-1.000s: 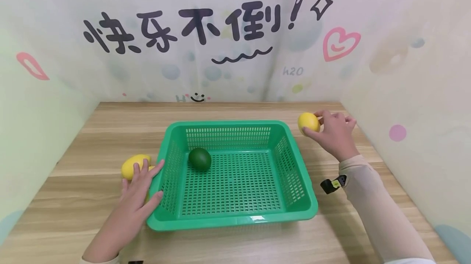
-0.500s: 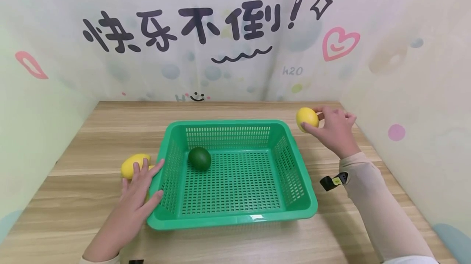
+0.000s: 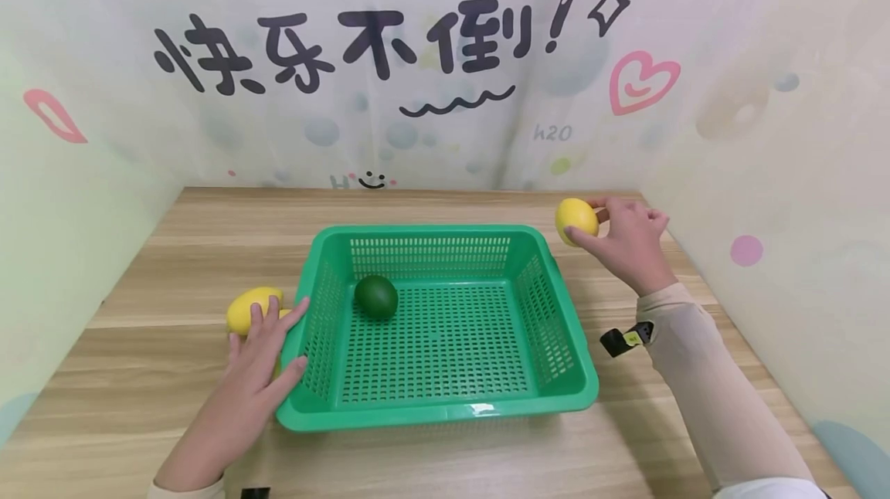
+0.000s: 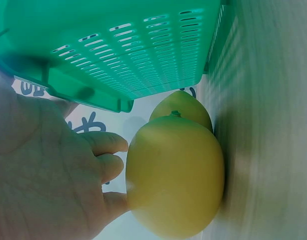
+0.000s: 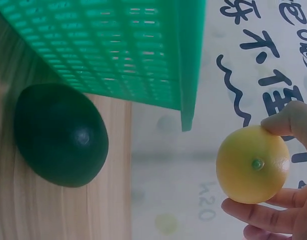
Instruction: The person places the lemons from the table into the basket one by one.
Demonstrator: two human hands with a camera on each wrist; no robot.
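- Pale printed walls (image 3: pixel 445 155) enclose a wood-grain table (image 3: pixel 160 252) bearing a green basket (image 3: pixel 438 411), a dark green fruit (image 3: pixel 376 297) inside.
- Near its far right corner, the right hand (image 3: pixel 629 244) pinches a yellow fruit (image 3: pixel 575 221); the left hand (image 3: pixel 253 368) lies, fingers extended, on the left rim.
- Left wrist gives me two yellow fruits (image 4: pixel 176 175); my head view largely hides one.
- Only right wrist shows me another green fruit (image 5: pixel 61 135) outside.

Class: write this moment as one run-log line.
right hand: holds lemon right of basket | left hand: at basket's left rim | avocado: inside basket
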